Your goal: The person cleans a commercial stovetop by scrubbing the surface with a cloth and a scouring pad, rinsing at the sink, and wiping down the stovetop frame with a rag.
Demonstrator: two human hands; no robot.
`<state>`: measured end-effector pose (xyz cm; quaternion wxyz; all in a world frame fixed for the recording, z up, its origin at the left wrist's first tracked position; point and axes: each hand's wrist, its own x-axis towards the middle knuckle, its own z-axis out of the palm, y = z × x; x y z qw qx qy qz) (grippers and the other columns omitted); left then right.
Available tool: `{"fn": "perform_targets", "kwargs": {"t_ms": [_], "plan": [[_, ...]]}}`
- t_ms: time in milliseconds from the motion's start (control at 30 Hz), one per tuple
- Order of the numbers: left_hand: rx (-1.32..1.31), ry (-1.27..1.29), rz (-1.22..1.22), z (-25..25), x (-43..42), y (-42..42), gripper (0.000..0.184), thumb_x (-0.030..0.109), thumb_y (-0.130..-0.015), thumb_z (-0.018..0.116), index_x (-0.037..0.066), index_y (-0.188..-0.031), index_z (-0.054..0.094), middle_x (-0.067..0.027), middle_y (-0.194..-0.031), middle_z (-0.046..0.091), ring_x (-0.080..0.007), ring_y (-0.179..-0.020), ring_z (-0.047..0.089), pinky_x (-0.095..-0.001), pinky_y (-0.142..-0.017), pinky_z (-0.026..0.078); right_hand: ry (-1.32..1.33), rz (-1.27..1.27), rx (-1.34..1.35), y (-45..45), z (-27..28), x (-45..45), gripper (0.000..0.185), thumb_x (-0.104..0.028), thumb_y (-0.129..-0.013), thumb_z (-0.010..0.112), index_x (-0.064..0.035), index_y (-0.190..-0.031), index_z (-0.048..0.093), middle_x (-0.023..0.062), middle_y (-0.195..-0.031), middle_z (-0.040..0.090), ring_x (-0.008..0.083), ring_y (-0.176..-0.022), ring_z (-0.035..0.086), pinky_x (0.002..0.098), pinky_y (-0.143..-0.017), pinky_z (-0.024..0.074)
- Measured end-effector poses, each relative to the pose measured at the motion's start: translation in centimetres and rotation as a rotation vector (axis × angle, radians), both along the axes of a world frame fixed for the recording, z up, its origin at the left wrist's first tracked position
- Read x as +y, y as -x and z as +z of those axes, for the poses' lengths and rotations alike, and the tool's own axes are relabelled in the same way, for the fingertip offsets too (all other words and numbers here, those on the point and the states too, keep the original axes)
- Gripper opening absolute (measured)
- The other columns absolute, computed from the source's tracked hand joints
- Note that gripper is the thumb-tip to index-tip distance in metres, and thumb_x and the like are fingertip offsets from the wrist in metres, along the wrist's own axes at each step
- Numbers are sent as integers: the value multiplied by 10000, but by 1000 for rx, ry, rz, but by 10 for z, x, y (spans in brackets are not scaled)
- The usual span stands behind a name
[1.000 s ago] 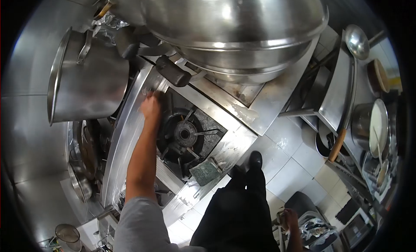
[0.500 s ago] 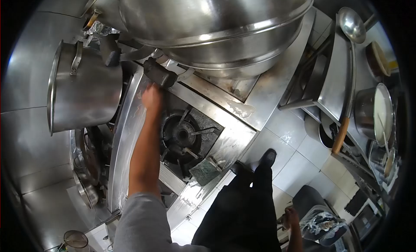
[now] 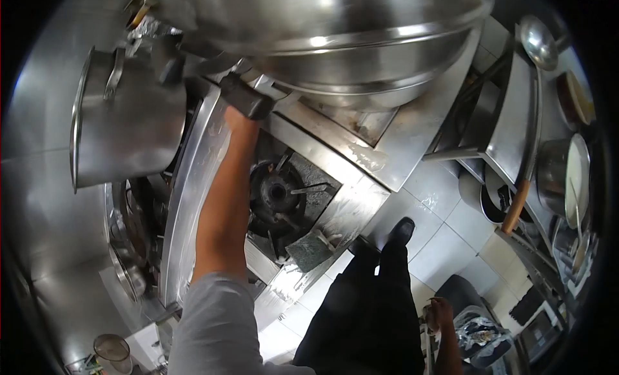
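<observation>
My left arm reaches over the stove, and my left hand (image 3: 236,119) is mostly hidden beneath a thick dark handle (image 3: 246,98); its fingers do not show. Below and right of the hand is a black burner (image 3: 277,192) with metal prongs. A green scouring pad (image 3: 309,250) lies on the stove's front edge, away from both hands. Low on the right, my right hand (image 3: 439,314) is closed round something small that I cannot make out, held beside my dark trousers.
Large steel bowls (image 3: 361,46) stand above the burner. A deep steel pot (image 3: 129,117) is at the left. A long-handled ladle (image 3: 538,43), a pan of pale liquid (image 3: 577,181) and metal shelving are on the right. A wire strainer (image 3: 112,349) sits at lower left.
My left hand has moved up from beside the burner to beneath the dark handle. My right hand stays low at my side. The whole view has shifted slightly.
</observation>
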<state>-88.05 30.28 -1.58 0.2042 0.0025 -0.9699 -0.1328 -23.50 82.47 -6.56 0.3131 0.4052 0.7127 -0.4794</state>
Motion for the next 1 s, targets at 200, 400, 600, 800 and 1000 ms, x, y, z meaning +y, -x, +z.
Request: {"fn": "perform_targets", "kwargs": {"t_ms": [200,400,600,800,1000], "plan": [[-346,422,66,58,-65,-116,143,246,-846,665,124,-898,721,-132,-946,700,-352,-865,699,-478,-743,558,-61,71,-62,11,-2,16,316,-264,-882,642,-26,-1069,734,173,-979,743,274,-924,726,385,-823,549],[-162,232,253,30,-102,-150,125,236,-819,681,122,-847,725,-146,-847,700,-363,-751,697,-478,-683,558,-88,60,-57,-11,-22,27,264,-220,-890,630,-53,-1061,740,156,-975,741,294,-925,715,389,-838,542],[-235,421,147,18,-70,-82,135,195,-850,624,137,-887,741,-144,-874,703,-361,-791,701,-479,-694,559,-143,441,255,-14,-48,20,268,-245,-921,614,-22,-1021,724,174,-950,725,304,-885,712,417,-799,545],[-270,308,180,34,-213,-240,168,246,-827,722,254,-991,756,-63,-938,699,-323,-824,699,-451,-695,563,-60,218,27,80,19,-5,292,-224,-913,608,21,-1038,706,196,-923,713,314,-880,704,417,-794,535],[-93,269,135,25,-106,-145,76,203,-801,693,136,-808,729,-132,-863,696,-349,-736,684,-462,-654,550,-120,439,149,42,-24,22,270,-180,-882,620,9,-1058,699,189,-904,701,314,-876,692,424,-791,529]]}}
